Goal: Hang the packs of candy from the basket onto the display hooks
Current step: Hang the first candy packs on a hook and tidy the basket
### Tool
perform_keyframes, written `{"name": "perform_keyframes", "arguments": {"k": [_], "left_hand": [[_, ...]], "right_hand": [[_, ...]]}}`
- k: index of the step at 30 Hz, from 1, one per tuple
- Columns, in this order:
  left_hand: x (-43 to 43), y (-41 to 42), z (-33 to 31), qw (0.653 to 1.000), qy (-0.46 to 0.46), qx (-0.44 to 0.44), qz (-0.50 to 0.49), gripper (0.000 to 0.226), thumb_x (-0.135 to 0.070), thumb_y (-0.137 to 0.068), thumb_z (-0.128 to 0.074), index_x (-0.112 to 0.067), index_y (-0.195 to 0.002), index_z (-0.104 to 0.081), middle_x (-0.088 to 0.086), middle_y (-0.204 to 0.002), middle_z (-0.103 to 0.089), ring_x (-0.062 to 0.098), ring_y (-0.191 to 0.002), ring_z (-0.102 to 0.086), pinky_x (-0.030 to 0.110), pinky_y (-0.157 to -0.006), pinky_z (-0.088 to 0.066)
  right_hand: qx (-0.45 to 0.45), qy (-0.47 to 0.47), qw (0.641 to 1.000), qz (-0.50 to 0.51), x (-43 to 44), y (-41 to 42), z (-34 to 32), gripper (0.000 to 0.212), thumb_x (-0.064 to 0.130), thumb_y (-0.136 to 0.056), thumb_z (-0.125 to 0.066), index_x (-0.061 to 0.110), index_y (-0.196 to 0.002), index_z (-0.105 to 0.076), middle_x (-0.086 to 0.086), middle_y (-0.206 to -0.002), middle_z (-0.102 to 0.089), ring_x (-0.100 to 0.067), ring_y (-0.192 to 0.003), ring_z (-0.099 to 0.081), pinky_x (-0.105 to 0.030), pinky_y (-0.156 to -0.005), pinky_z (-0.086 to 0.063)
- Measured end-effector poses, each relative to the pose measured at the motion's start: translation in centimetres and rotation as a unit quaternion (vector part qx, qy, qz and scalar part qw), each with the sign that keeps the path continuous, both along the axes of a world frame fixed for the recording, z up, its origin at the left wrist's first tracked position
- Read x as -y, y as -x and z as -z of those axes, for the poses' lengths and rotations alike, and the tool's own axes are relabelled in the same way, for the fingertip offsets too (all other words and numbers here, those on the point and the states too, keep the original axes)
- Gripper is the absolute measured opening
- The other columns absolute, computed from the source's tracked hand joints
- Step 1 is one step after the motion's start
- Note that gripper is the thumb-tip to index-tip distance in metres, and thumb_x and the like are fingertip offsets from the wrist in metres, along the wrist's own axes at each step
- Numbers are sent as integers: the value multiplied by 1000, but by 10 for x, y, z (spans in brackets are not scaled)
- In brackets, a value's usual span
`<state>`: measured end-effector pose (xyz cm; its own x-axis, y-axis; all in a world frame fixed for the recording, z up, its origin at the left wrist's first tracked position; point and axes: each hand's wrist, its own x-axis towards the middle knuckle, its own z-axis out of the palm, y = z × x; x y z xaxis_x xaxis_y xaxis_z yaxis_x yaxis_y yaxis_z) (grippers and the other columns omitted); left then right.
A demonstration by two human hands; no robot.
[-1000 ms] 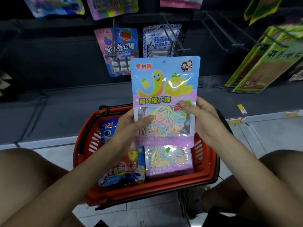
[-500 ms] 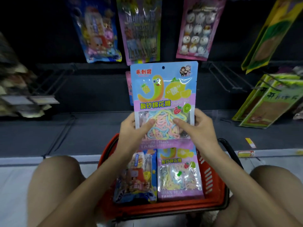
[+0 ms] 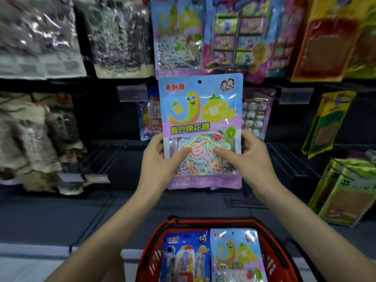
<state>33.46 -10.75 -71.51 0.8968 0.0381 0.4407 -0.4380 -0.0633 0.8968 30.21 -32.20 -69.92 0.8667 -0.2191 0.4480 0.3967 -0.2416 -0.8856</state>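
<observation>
- The left hand (image 3: 160, 161) and right hand (image 3: 252, 157) pinched the candy pack (image 3: 201, 110) by its sides.
- Smart move was aiming its hang hole (image 3: 199, 81) under the matching pack (image 3: 179, 37) — slowly.

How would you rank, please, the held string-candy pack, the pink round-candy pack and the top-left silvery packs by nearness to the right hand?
1. Held string-candy pack: gripped by the right hand.
2. Pink round-candy pack: just above it.
3. Silvery packs: far upper left.

One head-worn wide-angle view only; faces forward into the display rack (image 3: 105, 123), near; tilted down enough that the basket (image 3: 203, 222) rim shows at bottom edge
</observation>
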Motion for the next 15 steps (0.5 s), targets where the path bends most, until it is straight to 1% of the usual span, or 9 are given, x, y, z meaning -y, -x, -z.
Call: {"name": "perform_keyframes", "arguments": {"k": [2, 5, 6, 8, 10, 11, 13, 14, 15], "left_hand": [[-5, -2, -21, 1000, 10, 24, -15, 46, -13, -85, -87, -20, -122, -61, -3, -111, -77, 13, -100, -76, 47, -89, -62], [-10, -4, -50, 996, -2, 78, -53, 55, -22, -84, -88, -28, -130, -58, -8, -119, -74, 10, -105, -74, 48, -91, -61], [-11, -4, -59, 993, -9, 95, -72, 57, -25, -84, -88, -32, -131, -57, -12, -117, -74, 8, -104, -73, 48, -90, -61], [-14, -5, -76, 988, -23, 117, -103, 59, -30, -84, -87, -37, -133, -56, -18, -113, -73, 2, -100, -71, 46, -89, -61], [-16, -7, -91, 982, -40, 134, -130, 62, -34, -83, -86, -42, -134, -53, -22, -113, -71, -3, -99, -69, 42, -89, -60], [-18, -9, -98, 978, -48, 142, -142, 65, -36, -82, -86, -46, -134, -49, -22, -114, -70, -2, -100, -69, 41, -89, -60], [-19, -16, -110, 973, -62, 156, -155, 71, -39, -81, -86, -51, -137, -44, -21, -119, -68, 4, -107, -68, 40, -91, -58], [-19, -20, -115, 971, -67, 164, -158, 71, -39, -81, -85, -51, -138, -44, -21, -123, -66, 5, -111, -66, 38, -91, -57], [-19, -24, -121, 969, -71, 172, -160, 72, -39, -82, -84, -49, -141, -44, -22, -127, -63, 4, -115, -63, 33, -91, -53]], "right_hand": [[35, 10, 999, 14, -9, -4, -20, 45, 15, -80, -90, 26, -116, -65, 9, -107, -77, -7, -97, -74, -32, -85, -61], [89, 24, 995, 40, -23, -7, -47, 65, 23, -81, -90, 30, -135, -54, 13, -124, -70, -6, -111, -69, -37, -95, -58], [104, 45, 992, 55, -28, -7, -55, 71, 28, -82, -89, 32, -141, -49, 17, -132, -65, -4, -118, -65, -35, -99, -55], [119, 71, 988, 71, -37, -9, -71, 80, 33, -85, -86, 35, -150, -40, 27, -141, -54, 8, -124, -54, -21, -100, -46], [135, 75, 986, 70, -42, -12, -84, 83, 32, -88, -83, 39, -153, -33, 38, -136, -49, 22, -114, -50, -5, -90, -42], [143, 78, 984, 72, -44, -15, -90, 85, 33, -88, -83, 43, -154, -30, 35, -137, -51, 19, -115, -52, -7, -89, -45], [144, 86, 982, 82, -48, -24, -100, 89, 37, -89, -82, 50, -155, -24, 19, -149, -51, -5, -129, -57, -33, -99, -55], [142, 90, 982, 85, -50, -27, -106, 89, 37, -89, -81, 51, -155, -23, 15, -156, -46, -15, -135, -55, -44, -105, -53], [140, 95, 982, 85, -52, -31, -111, 89, 37, -90, -80, 49, -157, -23, 15, -160, -41, -19, -141, -50, -49, -110, -49]]}}
